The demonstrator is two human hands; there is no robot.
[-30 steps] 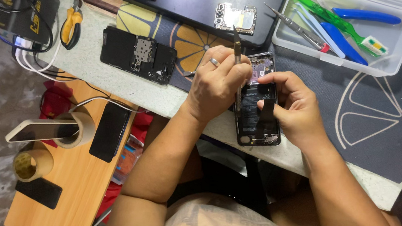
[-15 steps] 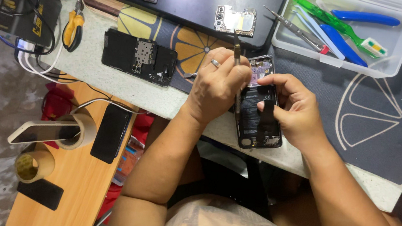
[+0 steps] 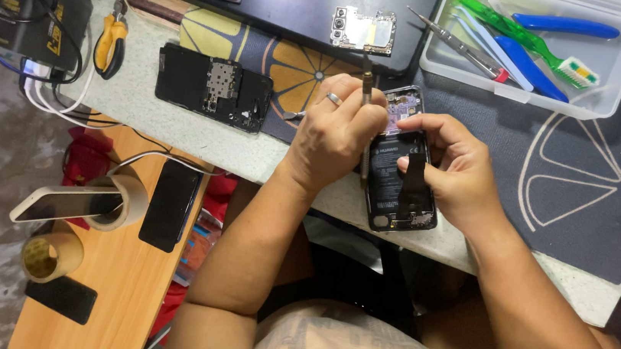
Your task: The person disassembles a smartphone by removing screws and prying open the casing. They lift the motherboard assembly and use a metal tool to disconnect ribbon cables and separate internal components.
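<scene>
Pliers (image 3: pixel 111 44) with yellow handles are lying at the far left of the surface (image 3: pixel 177 126), beside a black box with white cables. On the lower wooden shelf (image 3: pixel 114 285) to the near left, a phone (image 3: pixel 65 205) is leaning in a tape roll (image 3: pixel 128 194), with a dark phone (image 3: pixel 169 205) lying just beside it. Further right, a black phone frame (image 3: pixel 213 87) is resting on the surface, and a small circuit board (image 3: pixel 362 31) is sitting on a dark panel at the far edge.

The left hand (image 3: pixel 334 135) is closing around a thin screwdriver (image 3: pixel 366 119), gripping it upright with the fingers curled tight, a ring showing on one finger. The tool's tip is hidden behind the hand and phone edge, so contact cannot be told. Just beside it, the right hand (image 3: pixel 457 167) is clamping the opened phone (image 3: pixel 402 161), thumb pressing on its dark inside, fingers wrapping its right edge. The opened phone is lying in the middle of the surface, near its near edge.

At the far right, a clear tray (image 3: pixel 612 83) is holding a green toothbrush (image 3: pixel 521 36), blue tools and tweezers.
</scene>
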